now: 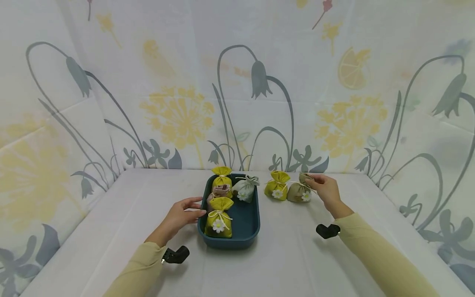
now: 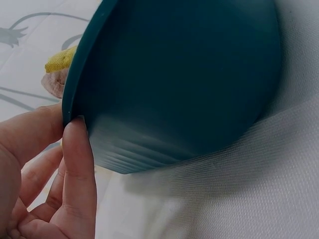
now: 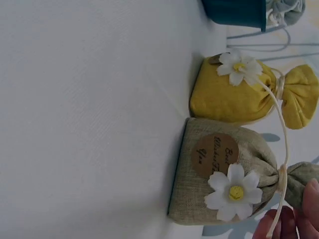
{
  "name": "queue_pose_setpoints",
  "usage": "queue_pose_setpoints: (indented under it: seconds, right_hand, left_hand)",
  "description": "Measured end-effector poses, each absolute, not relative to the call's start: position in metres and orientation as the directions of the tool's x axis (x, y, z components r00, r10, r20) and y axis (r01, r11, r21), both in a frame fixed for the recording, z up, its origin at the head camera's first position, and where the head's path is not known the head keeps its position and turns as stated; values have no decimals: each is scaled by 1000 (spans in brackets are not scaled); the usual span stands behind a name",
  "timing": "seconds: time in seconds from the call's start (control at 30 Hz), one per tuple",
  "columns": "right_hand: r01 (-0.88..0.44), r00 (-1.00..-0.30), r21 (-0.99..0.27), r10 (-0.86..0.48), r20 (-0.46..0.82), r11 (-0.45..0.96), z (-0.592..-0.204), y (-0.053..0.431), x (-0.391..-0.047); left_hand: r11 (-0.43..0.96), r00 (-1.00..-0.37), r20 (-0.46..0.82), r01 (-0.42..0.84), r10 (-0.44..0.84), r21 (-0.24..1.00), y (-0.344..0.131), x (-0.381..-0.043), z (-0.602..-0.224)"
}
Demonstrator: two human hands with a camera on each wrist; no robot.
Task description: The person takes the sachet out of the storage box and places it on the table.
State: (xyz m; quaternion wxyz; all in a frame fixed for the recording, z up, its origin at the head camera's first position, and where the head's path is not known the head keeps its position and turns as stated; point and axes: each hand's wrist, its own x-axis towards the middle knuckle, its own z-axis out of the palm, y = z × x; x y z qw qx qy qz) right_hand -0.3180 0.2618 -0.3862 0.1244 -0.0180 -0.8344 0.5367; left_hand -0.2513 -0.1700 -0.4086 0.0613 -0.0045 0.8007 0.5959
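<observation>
A dark teal plastic basin [image 1: 243,241] sits on the white-covered table, and my left hand [image 1: 179,216] pinches its left rim between thumb and finger. Inside are two yellow drawstring sachets, the nearer yellow sachet [image 1: 219,222] bearing a white flower, plus a brownish-pink sachet [image 1: 221,190] and a pale grey-green sachet [image 1: 245,189]. To the basin's right, my right hand [image 1: 326,192] grips the gathered top of a khaki sachet [image 3: 219,169] with a flower and a round brown label. Its base appears to rest on the table. Beside it stands another yellow sachet [image 3: 234,94].
A white cloth [image 1: 289,255] covers the table. Behind and at both sides hangs a curtain [image 1: 237,115] printed with flowers. A black wrist camera [image 1: 176,255] is on the left sleeve, and another wrist camera [image 1: 328,231] is on the right.
</observation>
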Motion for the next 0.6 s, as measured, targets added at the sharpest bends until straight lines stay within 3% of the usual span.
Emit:
queue_pose_setpoints:
  seconds: [0.6]
  right_hand:
    - [5, -983, -907, 166, 72, 421, -401, 274, -286]
  left_hand:
    - [289, -993, -106, -85, 56, 953, -169, -251, -409]
